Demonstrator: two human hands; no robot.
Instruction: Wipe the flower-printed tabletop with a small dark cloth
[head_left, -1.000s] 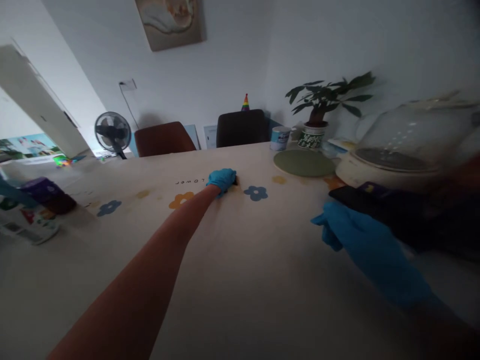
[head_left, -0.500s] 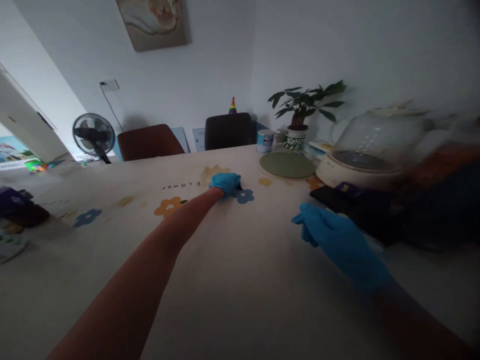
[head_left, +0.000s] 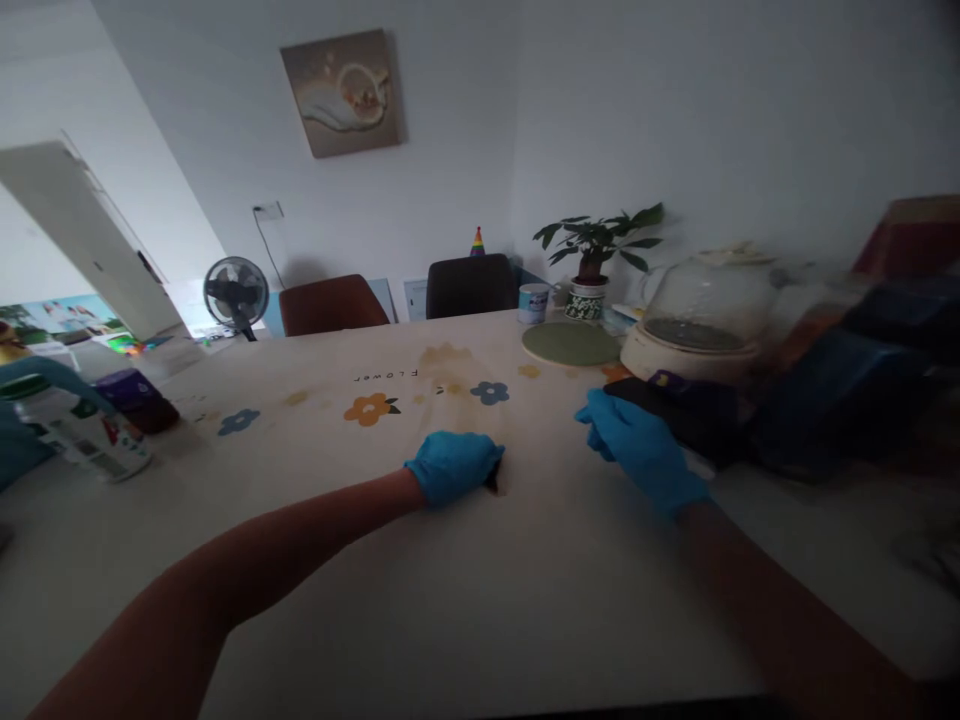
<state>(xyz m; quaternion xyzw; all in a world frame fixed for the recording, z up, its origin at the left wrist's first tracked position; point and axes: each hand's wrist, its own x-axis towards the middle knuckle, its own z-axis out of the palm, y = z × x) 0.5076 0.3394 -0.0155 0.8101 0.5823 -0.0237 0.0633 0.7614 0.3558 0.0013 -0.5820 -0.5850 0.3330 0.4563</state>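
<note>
Inspecting remotely, I find my left hand (head_left: 456, 468), fingers closed over a dark object (head_left: 493, 478) against the table (head_left: 525, 600), apparently for pressure, my right hand (head_left: 634, 445) loosely curled (contents indeterminable).

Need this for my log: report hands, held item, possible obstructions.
Left hand gripping small dark object, mostly hidden, at tablecloth. Right hand curled, any hold unclear. Possible obstruction: black item close beside right hand.

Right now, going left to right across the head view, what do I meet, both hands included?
White green-capped bottle → electric fan → brown chair → left gloved hand → blue-and-white container → right gloved hand.
</note>
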